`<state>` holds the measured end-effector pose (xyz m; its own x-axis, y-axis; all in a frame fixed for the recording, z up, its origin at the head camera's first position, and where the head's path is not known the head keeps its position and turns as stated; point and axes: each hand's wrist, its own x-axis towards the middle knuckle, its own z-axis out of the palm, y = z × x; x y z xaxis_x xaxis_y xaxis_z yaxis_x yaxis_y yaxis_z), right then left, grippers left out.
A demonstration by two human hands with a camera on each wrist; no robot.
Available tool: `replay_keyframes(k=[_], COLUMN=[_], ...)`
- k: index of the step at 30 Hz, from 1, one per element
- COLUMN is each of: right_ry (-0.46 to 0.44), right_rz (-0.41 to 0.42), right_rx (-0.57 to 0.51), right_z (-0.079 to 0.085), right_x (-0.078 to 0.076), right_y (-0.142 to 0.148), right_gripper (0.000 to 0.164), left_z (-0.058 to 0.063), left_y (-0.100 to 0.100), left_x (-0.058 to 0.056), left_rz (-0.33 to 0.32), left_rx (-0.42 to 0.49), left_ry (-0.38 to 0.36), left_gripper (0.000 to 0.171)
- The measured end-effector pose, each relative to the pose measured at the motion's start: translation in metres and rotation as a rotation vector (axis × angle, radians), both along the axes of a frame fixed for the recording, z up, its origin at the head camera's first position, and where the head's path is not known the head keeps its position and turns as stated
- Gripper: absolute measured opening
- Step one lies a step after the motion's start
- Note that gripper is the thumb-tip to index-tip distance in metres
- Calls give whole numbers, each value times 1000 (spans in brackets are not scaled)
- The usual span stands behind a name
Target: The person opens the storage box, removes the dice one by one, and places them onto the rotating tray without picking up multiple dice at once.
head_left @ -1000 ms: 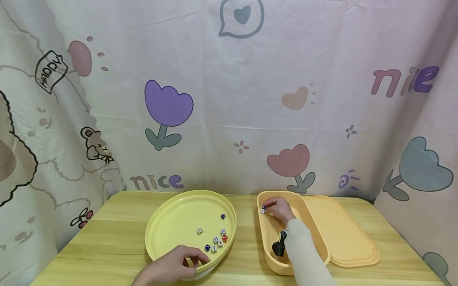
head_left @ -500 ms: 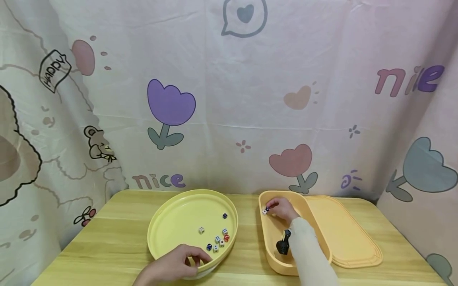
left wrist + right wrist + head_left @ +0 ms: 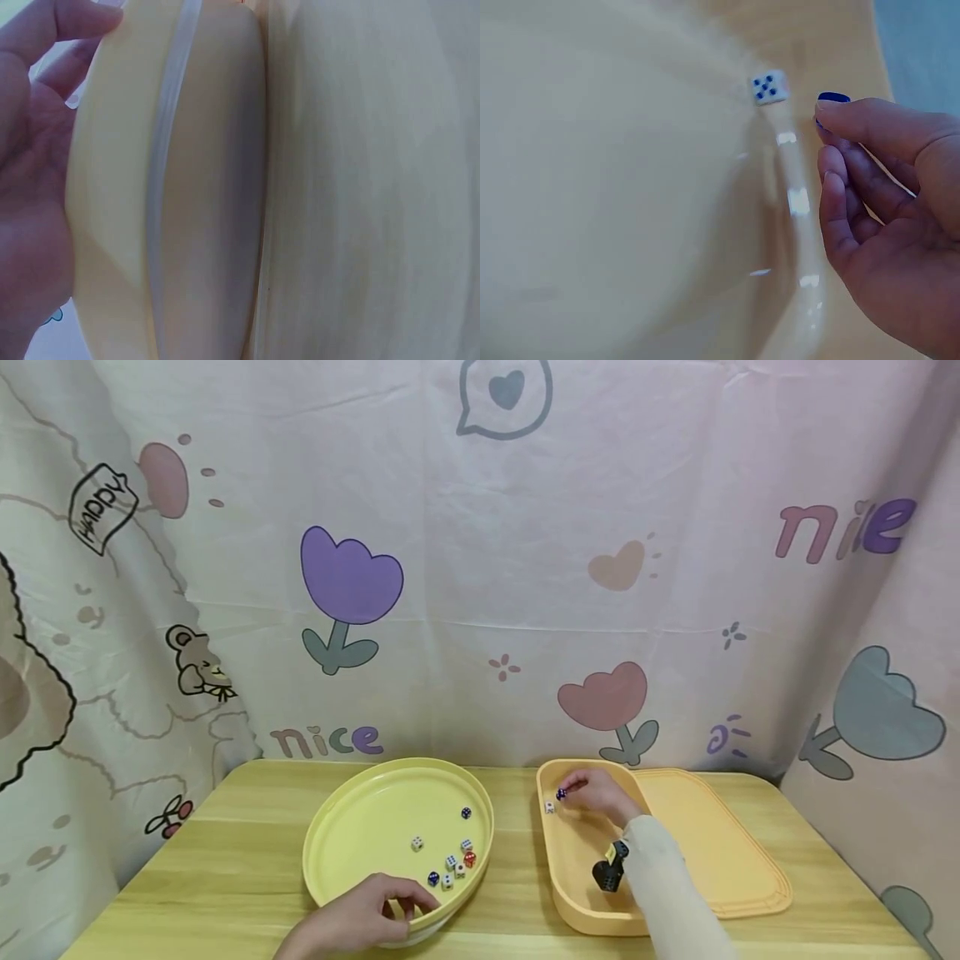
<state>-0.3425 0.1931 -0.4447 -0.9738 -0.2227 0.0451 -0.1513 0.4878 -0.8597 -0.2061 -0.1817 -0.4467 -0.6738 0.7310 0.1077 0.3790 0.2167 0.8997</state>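
Note:
My right hand (image 3: 596, 793) pinches a blue die (image 3: 833, 97) between thumb and fingertips, above the far end of the orange box (image 3: 562, 910). A white die (image 3: 769, 88) with blue pips lies in the box by its left wall, a little apart from my fingers. Over the near rim of the round yellow tray (image 3: 352, 793) curls my left hand (image 3: 367, 910), gripping the edge. In the tray are several white dice, a red die (image 3: 469, 859), a blue die (image 3: 433, 878) near my left fingertips and a dark blue die (image 3: 466, 813) farther back.
The box's flat orange lid (image 3: 720, 852) lies to its right on the wooden table (image 3: 202, 852). A black camera (image 3: 611, 868) is strapped to my right wrist. Behind the table hangs a printed curtain (image 3: 465, 568).
My right hand has drawn slightly right and lifted the blue die away from the white die, which stays by the box's left wall. The left hand keeps its grip on the tray.

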Motion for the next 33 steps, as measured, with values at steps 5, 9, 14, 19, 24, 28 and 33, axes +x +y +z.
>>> replay_keyframes(k=[5,9,14,19,24,28,33], right_ry=[-8,13,94,177,231,267,301], right_rz=[-22,-61,-117,-126,-104,-82,-62], right_rx=[-71,-101,-97,-112,-143,-160,-145], right_z=[10,21,39,54,62,64,61], right_x=[0,5,14,26,39,49,64], right_y=[-5,-12,-26,-42,-57,-68,-82], right_gripper=[15,15,12,11,10,11,11], left_z=[0,0,0,1,0,-1,-2], left_y=[0,0,0,-1,0,-1,-1], left_x=[-1,-2,-1,-1,-1,-1,-1], left_rz=[17,23,25,31,14,-4,-13], left_rx=[-10,-12,-15,-29,-7,4,9], left_ry=[-19,-30,-37,-33,-32,-8,2], left_gripper=[27,26,25,25,26,25,26])
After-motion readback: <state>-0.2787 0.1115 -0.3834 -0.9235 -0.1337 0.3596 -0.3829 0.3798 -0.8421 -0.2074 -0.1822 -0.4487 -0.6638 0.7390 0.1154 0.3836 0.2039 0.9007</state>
